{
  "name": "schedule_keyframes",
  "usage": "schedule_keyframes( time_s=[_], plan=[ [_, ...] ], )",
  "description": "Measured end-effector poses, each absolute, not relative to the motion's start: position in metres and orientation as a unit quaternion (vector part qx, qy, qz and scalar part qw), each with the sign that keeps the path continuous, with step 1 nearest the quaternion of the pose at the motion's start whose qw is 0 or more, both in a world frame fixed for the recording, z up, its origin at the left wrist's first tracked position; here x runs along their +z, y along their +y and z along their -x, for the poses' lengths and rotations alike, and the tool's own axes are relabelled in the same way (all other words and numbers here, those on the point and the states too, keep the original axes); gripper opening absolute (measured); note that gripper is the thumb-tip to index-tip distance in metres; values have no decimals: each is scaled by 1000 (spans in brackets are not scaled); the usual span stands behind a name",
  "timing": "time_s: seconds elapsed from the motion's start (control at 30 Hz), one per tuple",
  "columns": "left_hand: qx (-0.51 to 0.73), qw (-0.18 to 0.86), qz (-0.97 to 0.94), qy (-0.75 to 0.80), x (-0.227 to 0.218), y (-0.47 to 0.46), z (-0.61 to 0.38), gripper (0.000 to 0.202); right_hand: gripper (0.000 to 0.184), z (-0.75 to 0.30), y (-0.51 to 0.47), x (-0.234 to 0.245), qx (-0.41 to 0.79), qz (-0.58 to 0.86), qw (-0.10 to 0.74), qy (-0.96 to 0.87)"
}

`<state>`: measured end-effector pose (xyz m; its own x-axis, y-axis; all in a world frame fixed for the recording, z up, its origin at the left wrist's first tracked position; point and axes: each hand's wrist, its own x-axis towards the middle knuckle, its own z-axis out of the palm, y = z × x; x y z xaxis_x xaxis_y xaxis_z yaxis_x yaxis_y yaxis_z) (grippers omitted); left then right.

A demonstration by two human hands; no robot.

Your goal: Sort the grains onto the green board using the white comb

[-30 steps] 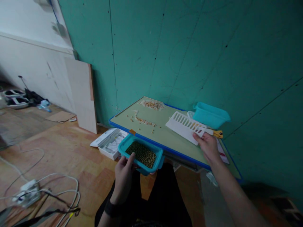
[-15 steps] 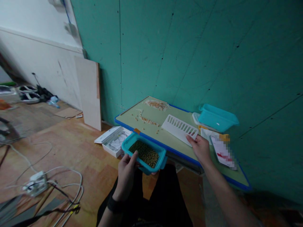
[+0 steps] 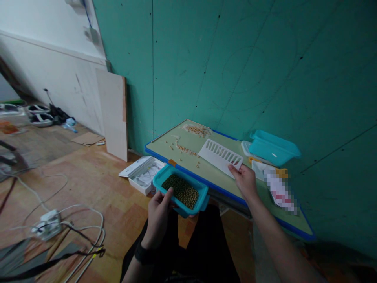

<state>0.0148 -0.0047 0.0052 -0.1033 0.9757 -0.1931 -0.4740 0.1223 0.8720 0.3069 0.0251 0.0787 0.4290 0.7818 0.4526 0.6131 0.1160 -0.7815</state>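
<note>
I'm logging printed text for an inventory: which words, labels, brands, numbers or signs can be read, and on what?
None can be read.
White box lid: any marking is too small to read.
Flat white-and-red item: pixelated, unreadable.
White slotted panel and turquoise bean tub: no lettering visible.

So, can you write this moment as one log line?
left hand: holds teal tub, beans inside | right hand: holds slotted white plate | table: scattered beans

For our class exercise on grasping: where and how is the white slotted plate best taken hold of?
Probably pinch the white slotted plate by its right end, coming from the right, as the right hand does: it's long, thin and flat, so most of its solid near edge stays uncovered.
</note>
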Motion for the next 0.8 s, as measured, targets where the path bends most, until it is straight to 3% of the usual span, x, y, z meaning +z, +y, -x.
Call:
schedule_keyframes(
  time_s=[0.8],
  plan=[
    [594, 609, -293, 436, -1, -2, -13, 47, 45, -308, 25, 76, 107, 648, 531, -535]
  ],
)
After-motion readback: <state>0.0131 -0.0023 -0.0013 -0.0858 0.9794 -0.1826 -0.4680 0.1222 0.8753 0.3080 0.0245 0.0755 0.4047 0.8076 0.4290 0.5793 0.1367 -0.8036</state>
